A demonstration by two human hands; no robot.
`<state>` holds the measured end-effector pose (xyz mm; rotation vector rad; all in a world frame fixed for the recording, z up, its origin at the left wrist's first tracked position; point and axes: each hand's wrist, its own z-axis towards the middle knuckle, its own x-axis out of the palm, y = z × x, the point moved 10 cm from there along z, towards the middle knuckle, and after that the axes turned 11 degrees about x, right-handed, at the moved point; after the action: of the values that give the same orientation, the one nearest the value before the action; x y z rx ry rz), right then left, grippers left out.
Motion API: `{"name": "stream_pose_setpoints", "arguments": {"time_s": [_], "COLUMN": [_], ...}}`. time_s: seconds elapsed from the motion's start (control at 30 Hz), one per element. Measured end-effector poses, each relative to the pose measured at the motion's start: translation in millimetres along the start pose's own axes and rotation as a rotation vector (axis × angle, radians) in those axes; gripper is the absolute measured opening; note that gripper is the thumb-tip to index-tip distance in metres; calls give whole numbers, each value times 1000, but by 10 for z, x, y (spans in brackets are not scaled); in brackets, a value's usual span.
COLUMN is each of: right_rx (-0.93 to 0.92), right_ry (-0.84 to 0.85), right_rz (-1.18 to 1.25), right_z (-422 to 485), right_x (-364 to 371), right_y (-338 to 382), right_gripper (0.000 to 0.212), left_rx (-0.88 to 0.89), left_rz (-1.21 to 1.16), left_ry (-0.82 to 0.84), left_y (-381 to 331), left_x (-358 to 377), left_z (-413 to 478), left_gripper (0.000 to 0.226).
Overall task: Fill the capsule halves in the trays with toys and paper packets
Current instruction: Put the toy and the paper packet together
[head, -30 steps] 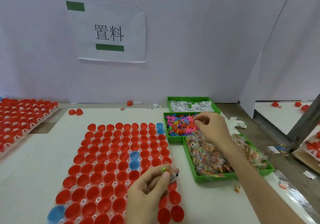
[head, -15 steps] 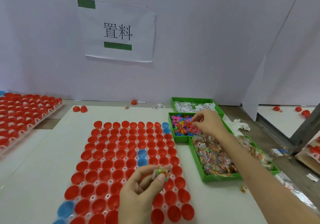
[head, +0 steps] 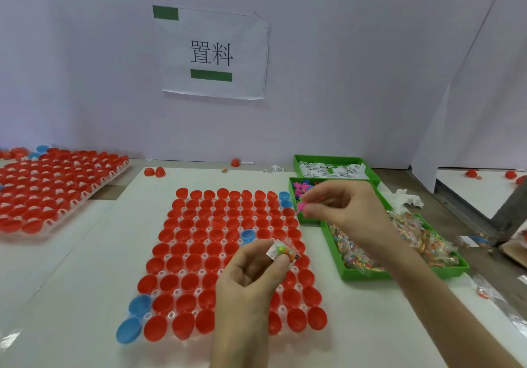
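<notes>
A clear tray (head: 176, 292) of red and a few blue capsule halves lies in front of me on the white table. My left hand (head: 248, 285) hovers over its right side and pinches a small clear packet of coloured beads (head: 282, 250) between thumb and forefinger. My right hand (head: 348, 211) is raised above the green bin of small plastic toys (head: 293, 193) and pinches a pink toy (head: 301, 206). Behind that bin stands a green bin of white paper packets (head: 330, 168). A larger green bin of bagged coloured beads (head: 368, 273) sits nearest on the right.
A second tray of capsule halves (head: 54, 185), with white packets inside, lies at the far left. Loose red halves (head: 155, 171) sit behind the near tray. A crumpled white tissue (head: 407, 198) lies right of the bins. A paper sign (head: 214, 54) hangs on the wall.
My right hand has lifted out of the toy bin with a pink toy and moved slightly toward me. My left hand keeps the bead packet over the tray. The view shifted left.
</notes>
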<state>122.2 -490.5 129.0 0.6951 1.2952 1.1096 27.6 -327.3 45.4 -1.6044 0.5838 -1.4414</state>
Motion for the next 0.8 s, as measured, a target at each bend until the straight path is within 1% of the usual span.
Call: {"name": "stream_pose_setpoints", "arguments": {"time_s": [0.03, 0.1, 0.23, 0.3, 0.4, 0.53, 0.6, 0.67, 0.8], "right_rx": [-29, -52, -39, -39, -57, -40, -29, -13, -25], "right_ry": [41, 68, 117, 146, 152, 149, 177, 192, 163], "right_rz": [30, 50, 132, 98, -2, 12, 16, 18, -27], "right_z": [-146, -329, -481, -536, -574, -594, -621, -635, -632], "right_x": [106, 204, 212, 236, 275, 304, 353, 391, 411], "right_y": [108, 233, 329, 372, 411, 385, 368, 345, 316], "right_gripper": [18, 20, 21, 20, 21, 22, 19, 20, 21], "left_rx": [19, 50, 111, 142, 160, 181, 207, 224, 224], "left_rz": [4, 22, 80, 79, 86, 122, 146, 162, 175], "left_ry": [11, 37, 86, 84, 74, 66, 51, 32, 14], "left_y": [-31, -70, -113, -146, -155, -162, -181, -192, -160], "left_x": [18, 45, 69, 66, 48, 19, -12, -51, -106], "left_z": [-11, -24, -31, -23, -6, -13, -19, -28, -43], "left_gripper": [39, 36, 36, 33, 36, 38, 35, 34, 29]}}
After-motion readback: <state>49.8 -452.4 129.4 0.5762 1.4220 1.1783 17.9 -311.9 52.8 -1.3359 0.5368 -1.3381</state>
